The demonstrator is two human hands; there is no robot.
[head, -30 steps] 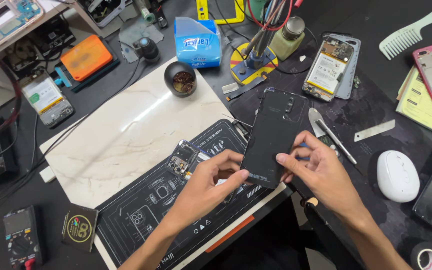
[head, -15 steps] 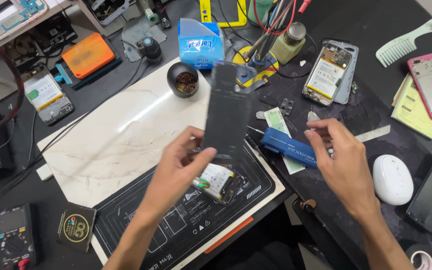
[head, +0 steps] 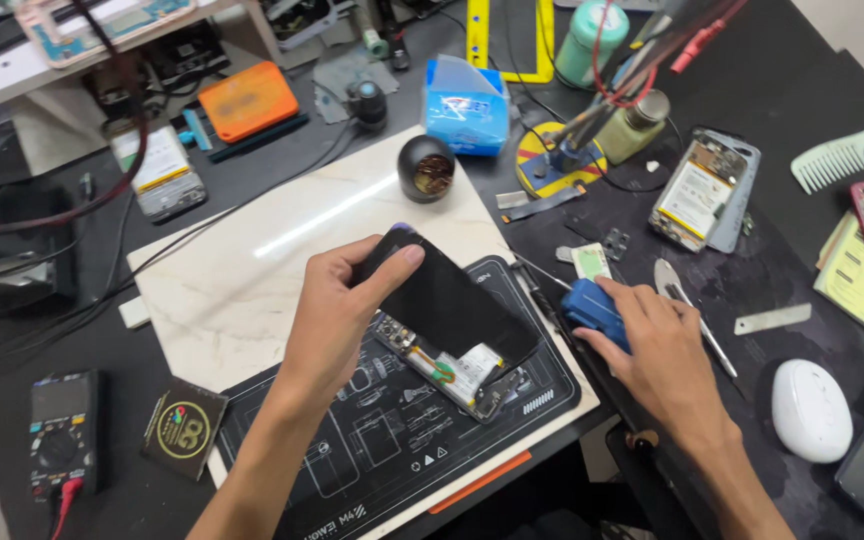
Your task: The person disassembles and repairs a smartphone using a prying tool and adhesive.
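Left hand [head: 337, 315] grip was clamped on the black back cover [head: 447, 300] above the opened phone [head: 452, 365]; right hand [head: 657, 355] grip closed on a blue tool [head: 592, 308]

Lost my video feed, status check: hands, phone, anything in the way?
Left hand grips black back cover over opened phone. Right hand on blue tool. Nothing in between.

Left hand [head: 337, 310]: raised, fingers curled in a pinch grip, thumb extended on top. Right hand [head: 657, 345]: lowered, palm down, fingers closed in a grasp.
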